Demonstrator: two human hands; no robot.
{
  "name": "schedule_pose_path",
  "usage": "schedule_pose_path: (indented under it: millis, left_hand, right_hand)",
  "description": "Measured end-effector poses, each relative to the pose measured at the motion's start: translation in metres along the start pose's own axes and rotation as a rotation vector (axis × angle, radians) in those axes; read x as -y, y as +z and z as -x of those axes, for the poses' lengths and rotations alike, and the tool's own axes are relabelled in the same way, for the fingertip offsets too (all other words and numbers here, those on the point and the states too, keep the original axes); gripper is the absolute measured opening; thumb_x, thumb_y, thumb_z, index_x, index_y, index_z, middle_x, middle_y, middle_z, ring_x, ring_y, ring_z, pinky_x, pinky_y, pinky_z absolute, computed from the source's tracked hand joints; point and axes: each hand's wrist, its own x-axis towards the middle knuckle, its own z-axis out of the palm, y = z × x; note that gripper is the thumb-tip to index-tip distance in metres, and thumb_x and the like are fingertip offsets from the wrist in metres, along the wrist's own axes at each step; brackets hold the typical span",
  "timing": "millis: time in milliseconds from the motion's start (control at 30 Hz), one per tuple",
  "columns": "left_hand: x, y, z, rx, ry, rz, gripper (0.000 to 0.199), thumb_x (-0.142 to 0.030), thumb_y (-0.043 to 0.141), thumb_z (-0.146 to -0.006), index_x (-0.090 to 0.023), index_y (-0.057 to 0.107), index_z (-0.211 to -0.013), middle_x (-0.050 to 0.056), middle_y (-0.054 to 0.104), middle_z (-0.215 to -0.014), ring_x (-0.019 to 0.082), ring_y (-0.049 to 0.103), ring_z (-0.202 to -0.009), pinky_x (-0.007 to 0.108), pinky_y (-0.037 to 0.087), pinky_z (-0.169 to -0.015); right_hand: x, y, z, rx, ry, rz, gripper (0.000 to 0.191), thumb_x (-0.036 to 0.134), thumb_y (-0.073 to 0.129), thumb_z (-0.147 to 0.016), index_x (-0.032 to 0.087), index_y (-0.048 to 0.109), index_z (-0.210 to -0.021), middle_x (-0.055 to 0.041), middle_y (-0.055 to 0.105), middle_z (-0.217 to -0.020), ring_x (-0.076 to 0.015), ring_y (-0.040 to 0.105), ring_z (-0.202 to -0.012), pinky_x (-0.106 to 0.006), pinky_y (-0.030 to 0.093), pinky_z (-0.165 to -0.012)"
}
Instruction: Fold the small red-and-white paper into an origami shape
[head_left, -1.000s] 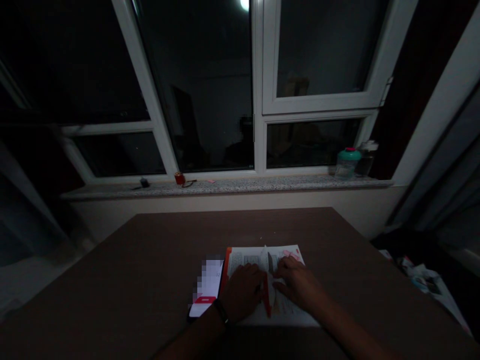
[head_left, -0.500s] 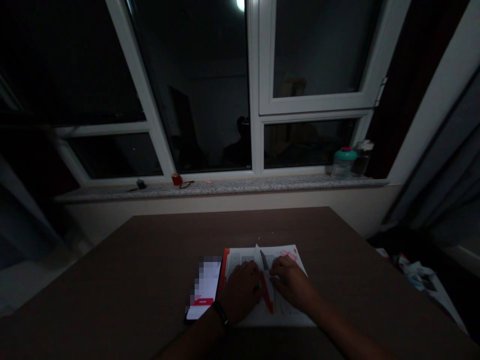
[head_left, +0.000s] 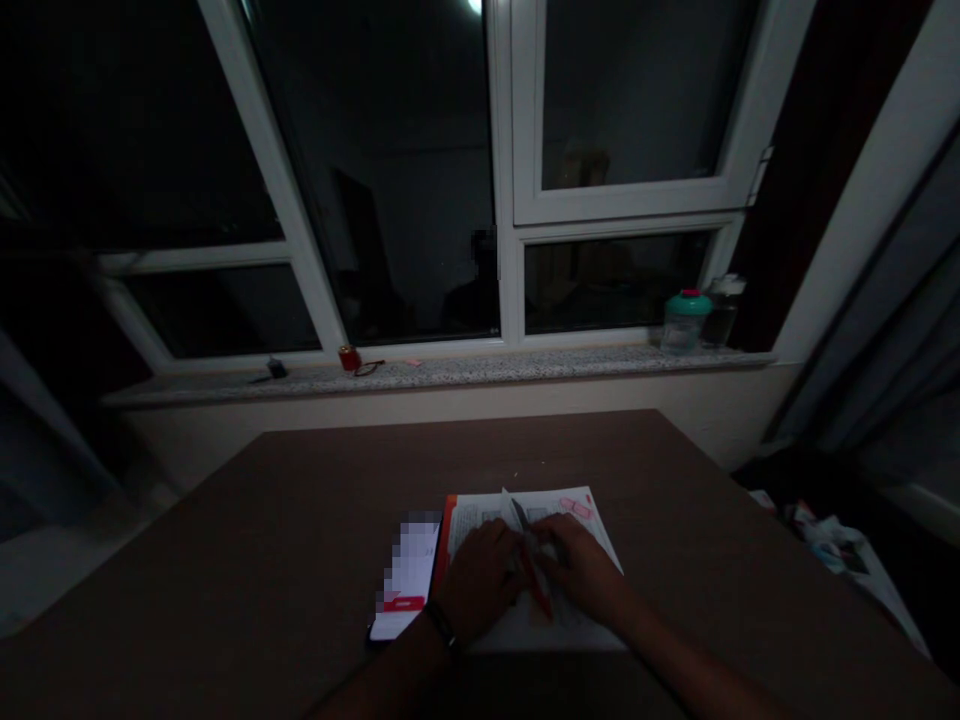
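Observation:
A pointed, upright piece of folded paper (head_left: 510,508) with white, dark and red-orange parts stands over an open printed booklet (head_left: 551,632). My left hand (head_left: 484,575) lies over the booklet's left half, its fingers bent against the near left side of the paper. From the right, my right hand (head_left: 574,560) pinches the paper, its fingertips close to the left hand's. The fingers cover much of the paper's middle, and dim light blurs its details. A pink outlined print or piece (head_left: 576,508) shows at the booklet's upper right.
A lit phone (head_left: 409,580) lies just left of the booklet on the brown table (head_left: 300,530). Beyond the table, a stone windowsill (head_left: 480,372) carries a small red jar (head_left: 349,358), a teal-lidded bottle (head_left: 684,322) and a clear bottle (head_left: 721,312). Papers (head_left: 840,545) lie off the right edge.
My right hand has moved slightly left and in over the paper, covering more of it and uncovering the pink shape. The paper's tip leans a little more left. My left hand barely moves.

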Motion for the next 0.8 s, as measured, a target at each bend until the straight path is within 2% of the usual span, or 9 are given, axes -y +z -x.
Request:
schedule_pose_path:
  millis: [133, 267, 533, 700, 800]
  left_hand:
    - [-0.0021, -0.0012, -0.0006, -0.014, 0.026, 0.005, 0.025, -0.025, 0.064, -0.090, -0.021, 0.054, -0.113, 0.005, 0.054, -0.114, 0.025, 0.050, -0.106, 0.038, 0.040, -0.092]
    - [-0.0057, -0.0033, -0.0014, -0.012, 0.013, 0.015, 0.024, -0.022, 0.065, -0.088, -0.021, 0.056, -0.110, 0.004, 0.055, -0.112, 0.024, 0.051, -0.104, 0.036, 0.041, -0.090]
    - [-0.0069, -0.0026, -0.0002, -0.025, 0.014, 0.045, 0.030, -0.019, 0.066, -0.086, -0.021, 0.054, -0.113, 0.004, 0.056, -0.114, 0.025, 0.050, -0.107, 0.038, 0.039, -0.094]
    - [-0.0098, -0.0054, -0.0008, -0.033, 0.006, 0.073, 0.029, -0.018, 0.068, -0.085, -0.021, 0.054, -0.110, 0.004, 0.057, -0.113, 0.024, 0.052, -0.103, 0.037, 0.041, -0.091]
    - [-0.0084, -0.0032, -0.0004, -0.048, -0.004, 0.079, 0.029, -0.020, 0.067, -0.086, -0.020, 0.053, -0.112, 0.005, 0.058, -0.113, 0.025, 0.053, -0.103, 0.038, 0.042, -0.090]
  right_hand:
    - [-0.0025, -0.0007, -0.0003, -0.015, -0.013, 0.165, 0.013, 0.016, 0.062, -0.077, 0.020, 0.066, -0.088, -0.0065, 0.062, -0.094, -0.0250, 0.056, -0.099, -0.038, 0.042, -0.090]
    - [-0.0042, -0.0012, -0.0014, -0.005, -0.040, 0.171, 0.012, 0.015, 0.062, -0.077, 0.020, 0.067, -0.087, -0.0060, 0.063, -0.094, -0.0243, 0.056, -0.099, -0.038, 0.041, -0.092]
    - [0.0051, -0.0024, -0.0020, -0.003, 0.069, -0.041, 0.012, 0.018, 0.058, -0.078, 0.022, 0.066, -0.087, -0.0041, 0.069, -0.091, -0.0229, 0.062, -0.092, -0.034, 0.045, -0.084]
    - [-0.0022, 0.0008, -0.0029, -0.018, 0.131, -0.248, 0.015, 0.023, 0.057, -0.079, 0.020, 0.063, -0.093, -0.0007, 0.066, -0.080, -0.0184, 0.062, -0.073, -0.027, 0.047, -0.066]
    - [-0.0036, 0.0005, -0.0038, -0.049, 0.131, -0.270, 0.016, 0.023, 0.053, -0.081, 0.019, 0.062, -0.095, 0.0009, 0.062, -0.074, -0.0169, 0.060, -0.067, -0.025, 0.044, -0.060]
